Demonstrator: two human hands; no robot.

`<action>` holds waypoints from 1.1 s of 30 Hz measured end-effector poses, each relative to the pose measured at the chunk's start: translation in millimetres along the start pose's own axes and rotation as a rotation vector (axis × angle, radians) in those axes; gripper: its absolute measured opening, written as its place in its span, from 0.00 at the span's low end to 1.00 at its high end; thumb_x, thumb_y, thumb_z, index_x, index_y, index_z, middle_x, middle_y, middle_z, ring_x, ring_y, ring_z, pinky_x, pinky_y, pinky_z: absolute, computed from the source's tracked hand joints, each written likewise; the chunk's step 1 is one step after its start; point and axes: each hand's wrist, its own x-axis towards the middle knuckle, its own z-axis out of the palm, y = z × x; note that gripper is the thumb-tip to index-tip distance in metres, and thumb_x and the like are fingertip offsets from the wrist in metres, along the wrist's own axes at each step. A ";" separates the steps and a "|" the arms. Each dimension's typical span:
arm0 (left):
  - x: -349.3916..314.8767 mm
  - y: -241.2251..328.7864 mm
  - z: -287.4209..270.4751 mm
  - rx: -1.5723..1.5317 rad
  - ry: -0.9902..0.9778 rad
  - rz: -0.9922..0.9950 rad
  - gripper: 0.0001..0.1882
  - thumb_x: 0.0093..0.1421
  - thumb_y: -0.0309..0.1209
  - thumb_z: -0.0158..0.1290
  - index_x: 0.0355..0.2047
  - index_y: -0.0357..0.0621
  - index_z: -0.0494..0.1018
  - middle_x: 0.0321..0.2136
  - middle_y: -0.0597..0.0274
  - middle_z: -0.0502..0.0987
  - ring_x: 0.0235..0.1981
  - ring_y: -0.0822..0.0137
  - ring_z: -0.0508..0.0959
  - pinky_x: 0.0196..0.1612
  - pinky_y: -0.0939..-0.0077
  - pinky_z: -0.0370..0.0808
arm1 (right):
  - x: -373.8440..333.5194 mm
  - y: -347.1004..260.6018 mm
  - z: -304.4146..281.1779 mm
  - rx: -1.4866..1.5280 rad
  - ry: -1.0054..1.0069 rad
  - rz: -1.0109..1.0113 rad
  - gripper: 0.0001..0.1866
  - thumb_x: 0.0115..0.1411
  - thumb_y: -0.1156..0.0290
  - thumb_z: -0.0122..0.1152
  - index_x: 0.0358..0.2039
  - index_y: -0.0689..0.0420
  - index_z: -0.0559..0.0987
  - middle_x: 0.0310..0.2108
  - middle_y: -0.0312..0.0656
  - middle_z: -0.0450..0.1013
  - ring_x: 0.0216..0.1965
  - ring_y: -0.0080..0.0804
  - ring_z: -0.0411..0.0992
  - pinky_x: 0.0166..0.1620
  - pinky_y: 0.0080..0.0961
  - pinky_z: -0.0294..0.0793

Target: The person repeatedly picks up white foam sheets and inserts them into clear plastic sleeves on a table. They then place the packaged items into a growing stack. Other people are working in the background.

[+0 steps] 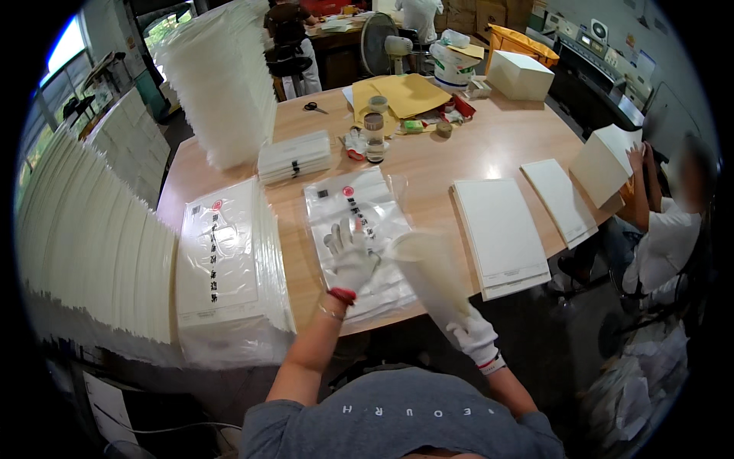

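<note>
Nearest, the right hand (474, 336), gloved, has its fingers closed on the lower end of the curved, blurred sheets (436, 279), which slant up past the near edge of the surface (430, 191). The gloved left hand (352, 260) lies on the bags (388, 210), its fingers spread apart; whether they pinch any plastic I cannot tell. The bags lie between packets (222, 252) on the left and a paper stack (501, 233) on the right. Beyond stand a jar (374, 139), yellow envelopes (417, 93) and, farthest, a fan (380, 44).
</note>
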 end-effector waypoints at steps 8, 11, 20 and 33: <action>-29.8 63.2 39.6 -0.491 -0.221 0.505 0.15 0.45 0.27 0.51 0.36 0.39 0.71 0.22 0.53 0.72 0.25 0.54 0.73 0.32 0.65 0.71 | 86.6 35.7 78.2 -0.155 -0.515 0.353 0.20 0.48 0.58 0.59 0.39 0.54 0.72 0.44 0.44 0.69 0.40 0.41 0.70 0.41 0.33 0.70; -28.8 22.1 65.8 -0.570 -0.105 0.353 0.18 0.45 0.26 0.51 0.40 0.39 0.69 0.22 0.51 0.72 0.24 0.54 0.73 0.29 0.63 0.70 | 109.2 17.3 73.8 -0.199 -0.129 0.348 0.26 0.46 0.55 0.61 0.43 0.55 0.69 0.46 0.47 0.67 0.42 0.44 0.69 0.45 0.33 0.68; -54.8 -119.7 148.8 -0.537 0.135 -0.171 0.16 0.53 0.25 0.43 0.43 0.40 0.64 0.37 0.55 0.70 0.38 0.56 0.71 0.48 0.62 0.66 | 176.7 87.7 147.7 -0.356 -0.526 0.535 0.29 0.58 0.65 0.43 0.57 0.62 0.51 0.35 0.61 0.70 0.40 0.54 0.70 0.40 0.45 0.69; -116.5 -79.7 64.0 -0.568 -0.231 -0.565 0.12 0.51 0.23 0.46 0.38 0.38 0.61 0.30 0.51 0.68 0.32 0.58 0.71 0.35 0.67 0.68 | 86.4 52.1 80.5 -0.112 -0.585 0.172 0.36 0.56 0.68 0.44 0.60 0.60 0.40 0.35 0.55 0.71 0.34 0.51 0.71 0.37 0.44 0.68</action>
